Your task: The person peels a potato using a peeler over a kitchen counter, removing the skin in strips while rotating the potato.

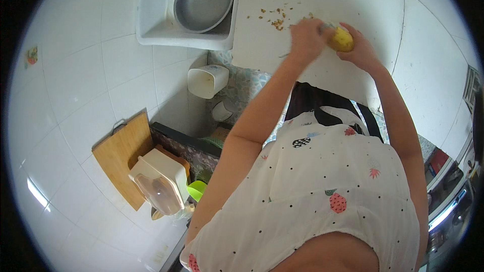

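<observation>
My right hand (359, 47) holds a yellow, rounded vegetable that looks like a peeled potato (342, 40), with fingers and thumb around its right side. Close against its left side is my left hand (307, 39), closed on a small greyish hand tool (327, 27). Motion blur and the fingers hide most of that tool, so its exact kind is unclear; it may be a peeler. Both hands are above the white countertop (272, 49). Brown peel scraps (278, 22) lie scattered on it, left of my left hand.
A white sink (151, 39) at the upper left holds a grey metal basin (204, 2). Below the sink is a white plastic bin (204, 81). Farther down, a wooden cutting board (121, 158) leans on the tiled wall beside a cream container (162, 177) and a green scoop (196, 190).
</observation>
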The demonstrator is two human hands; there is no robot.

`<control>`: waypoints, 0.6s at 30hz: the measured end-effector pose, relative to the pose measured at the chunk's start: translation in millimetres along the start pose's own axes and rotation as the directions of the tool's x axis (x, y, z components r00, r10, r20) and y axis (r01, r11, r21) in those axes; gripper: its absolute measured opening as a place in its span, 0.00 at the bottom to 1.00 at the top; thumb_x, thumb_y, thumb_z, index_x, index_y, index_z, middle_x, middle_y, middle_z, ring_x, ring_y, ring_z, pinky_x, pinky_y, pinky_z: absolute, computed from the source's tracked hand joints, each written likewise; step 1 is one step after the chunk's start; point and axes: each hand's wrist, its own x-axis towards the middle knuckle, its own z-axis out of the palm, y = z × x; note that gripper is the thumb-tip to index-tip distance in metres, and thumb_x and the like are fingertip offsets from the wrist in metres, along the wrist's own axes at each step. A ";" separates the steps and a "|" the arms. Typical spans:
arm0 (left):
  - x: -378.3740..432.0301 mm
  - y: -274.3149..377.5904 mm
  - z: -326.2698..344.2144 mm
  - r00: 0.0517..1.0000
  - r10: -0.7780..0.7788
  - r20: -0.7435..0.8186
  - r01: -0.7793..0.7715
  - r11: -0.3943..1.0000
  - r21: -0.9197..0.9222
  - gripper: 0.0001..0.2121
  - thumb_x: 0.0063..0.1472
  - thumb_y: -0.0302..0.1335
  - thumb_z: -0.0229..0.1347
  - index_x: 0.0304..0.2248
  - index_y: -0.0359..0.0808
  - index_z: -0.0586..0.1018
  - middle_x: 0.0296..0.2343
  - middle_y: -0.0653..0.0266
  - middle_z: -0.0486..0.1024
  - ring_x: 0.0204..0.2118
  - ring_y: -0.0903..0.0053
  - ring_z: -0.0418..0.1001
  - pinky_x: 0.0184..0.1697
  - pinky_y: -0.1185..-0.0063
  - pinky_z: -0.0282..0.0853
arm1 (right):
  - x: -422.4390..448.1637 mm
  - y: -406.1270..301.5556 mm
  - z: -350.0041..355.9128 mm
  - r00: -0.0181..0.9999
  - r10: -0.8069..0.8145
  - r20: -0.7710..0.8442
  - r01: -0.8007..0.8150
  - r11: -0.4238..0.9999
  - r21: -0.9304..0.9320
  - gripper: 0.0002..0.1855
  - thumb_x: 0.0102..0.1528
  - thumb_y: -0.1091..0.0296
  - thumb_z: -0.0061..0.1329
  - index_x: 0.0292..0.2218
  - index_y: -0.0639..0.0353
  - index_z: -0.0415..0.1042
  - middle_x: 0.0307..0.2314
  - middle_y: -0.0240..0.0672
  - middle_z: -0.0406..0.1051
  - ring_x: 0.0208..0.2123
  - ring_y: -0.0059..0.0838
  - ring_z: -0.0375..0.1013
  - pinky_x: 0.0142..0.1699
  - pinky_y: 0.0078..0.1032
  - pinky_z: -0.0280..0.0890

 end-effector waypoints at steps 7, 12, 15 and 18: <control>5.5 -55.0 10.1 0.936 0.082 -0.343 0.019 0.959 0.281 0.12 0.47 0.36 0.49 0.20 0.34 0.71 0.20 0.56 0.70 0.27 0.63 0.68 0.28 0.69 0.57 | -1.6 -3.8 8.5 0.999 -0.050 0.005 0.050 0.979 -0.197 0.34 0.31 0.68 0.56 0.43 0.51 0.59 0.35 0.38 0.63 0.39 0.38 0.62 0.45 0.31 0.57; 5.8 -25.3 -1.7 0.985 -0.163 0.060 0.171 0.970 -0.171 0.15 0.49 0.39 0.48 0.20 0.32 0.70 0.20 0.54 0.69 0.26 0.62 0.66 0.30 0.68 0.57 | 1.6 -2.2 9.6 0.994 -0.075 -0.078 0.069 0.994 -0.080 0.32 0.31 0.71 0.55 0.41 0.54 0.61 0.35 0.38 0.63 0.39 0.39 0.61 0.46 0.30 0.56; -2.1 -0.8 14.0 0.991 -0.070 0.118 0.079 0.995 -0.066 0.16 0.49 0.39 0.48 0.19 0.32 0.68 0.18 0.55 0.68 0.25 0.61 0.65 0.30 0.68 0.57 | -1.9 -3.3 3.0 0.995 -0.068 -0.070 0.061 0.993 -0.102 0.32 0.30 0.73 0.53 0.41 0.56 0.60 0.36 0.40 0.61 0.40 0.39 0.59 0.45 0.29 0.56; 4.1 -40.1 -13.5 0.989 -0.026 -0.144 0.077 0.931 0.356 0.13 0.49 0.36 0.49 0.21 0.31 0.69 0.18 0.55 0.68 0.22 0.65 0.65 0.27 0.75 0.60 | -3.9 -15.8 -0.3 0.999 -0.022 -0.029 0.020 0.997 -0.071 0.33 0.30 0.74 0.53 0.42 0.55 0.60 0.36 0.40 0.61 0.40 0.40 0.59 0.45 0.29 0.56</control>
